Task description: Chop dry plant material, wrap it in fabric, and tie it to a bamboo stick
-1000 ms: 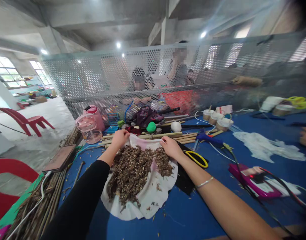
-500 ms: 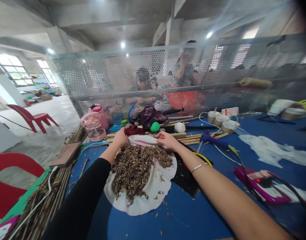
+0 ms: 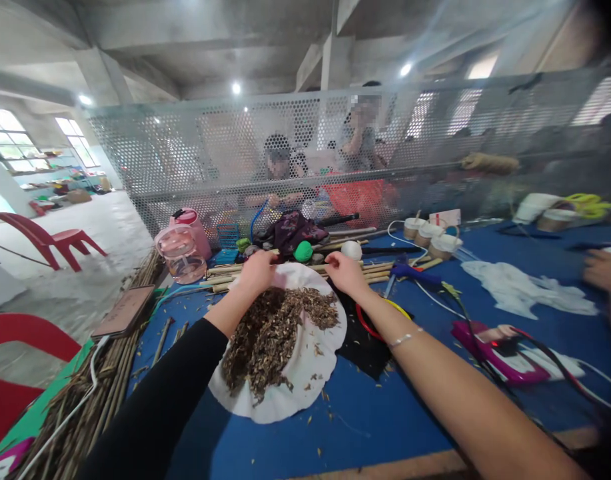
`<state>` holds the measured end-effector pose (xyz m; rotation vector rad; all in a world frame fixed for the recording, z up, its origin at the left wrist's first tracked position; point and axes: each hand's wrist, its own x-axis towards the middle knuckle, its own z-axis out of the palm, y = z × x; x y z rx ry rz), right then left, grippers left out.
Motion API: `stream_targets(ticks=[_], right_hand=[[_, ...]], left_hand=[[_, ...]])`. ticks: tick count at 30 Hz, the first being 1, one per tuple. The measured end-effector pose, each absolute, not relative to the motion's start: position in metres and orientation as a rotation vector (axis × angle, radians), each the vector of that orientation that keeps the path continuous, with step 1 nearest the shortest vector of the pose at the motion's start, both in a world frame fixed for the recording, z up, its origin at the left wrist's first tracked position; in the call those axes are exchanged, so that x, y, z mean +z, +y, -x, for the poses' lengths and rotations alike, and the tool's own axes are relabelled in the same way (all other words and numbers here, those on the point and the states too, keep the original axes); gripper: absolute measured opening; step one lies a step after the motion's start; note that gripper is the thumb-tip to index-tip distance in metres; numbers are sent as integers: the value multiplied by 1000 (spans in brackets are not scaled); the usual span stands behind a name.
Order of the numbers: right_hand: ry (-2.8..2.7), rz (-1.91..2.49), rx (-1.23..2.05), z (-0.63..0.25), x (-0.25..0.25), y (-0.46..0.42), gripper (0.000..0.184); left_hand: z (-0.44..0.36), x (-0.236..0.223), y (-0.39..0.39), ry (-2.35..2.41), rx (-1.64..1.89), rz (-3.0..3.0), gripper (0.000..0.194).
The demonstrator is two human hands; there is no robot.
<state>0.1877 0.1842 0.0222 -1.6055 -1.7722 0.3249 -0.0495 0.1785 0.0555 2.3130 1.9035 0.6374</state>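
A round white cloth (image 3: 305, 373) lies on the blue table (image 3: 385, 427) with a heap of brown dried bits (image 3: 272, 330) on it. My left hand (image 3: 258, 272) is closed on the cloth's far edge at the left. My right hand (image 3: 346, 273) is closed on the far edge at the right. A silver bracelet sits on my right wrist. The black sleeve of my left arm crosses the lower left.
Bamboo sticks (image 3: 335, 270) lie just beyond the cloth, with a green ball (image 3: 302, 251) and a white ball (image 3: 352, 250). A pink jug (image 3: 180, 250) stands at the left. A pink tool (image 3: 495, 343) with cables lies at the right. Another person's hand (image 3: 602, 270) shows at the far right. People sit behind the mesh screen (image 3: 310, 160).
The cloth's folded-over far edge has been drawn back and lies flatter. Both hands have shifted slightly away from me along that edge, and the heap is more spread toward me.
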Motion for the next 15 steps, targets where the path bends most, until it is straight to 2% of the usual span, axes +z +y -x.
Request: stream_targets(ticks=[3, 5, 8, 11, 15], right_hand=[[-1901, 1687, 319, -210, 20, 148, 10], [-1973, 1762, 324, -216, 14, 128, 9], [-1975, 1865, 324, -213, 3, 112, 21], [-2037, 1940, 278, -206, -2, 109, 36], [-2118, 2009, 172, -195, -2, 110, 35]], left_hand=[[4, 54, 156, 1452, 394, -2622, 31], [-25, 46, 145, 1324, 251, -2733, 41], [-54, 30, 140, 1329, 59, -2814, 52], [-61, 18, 144, 1318, 3, -2793, 48], [-53, 9, 152, 1225, 44, -2787, 43]])
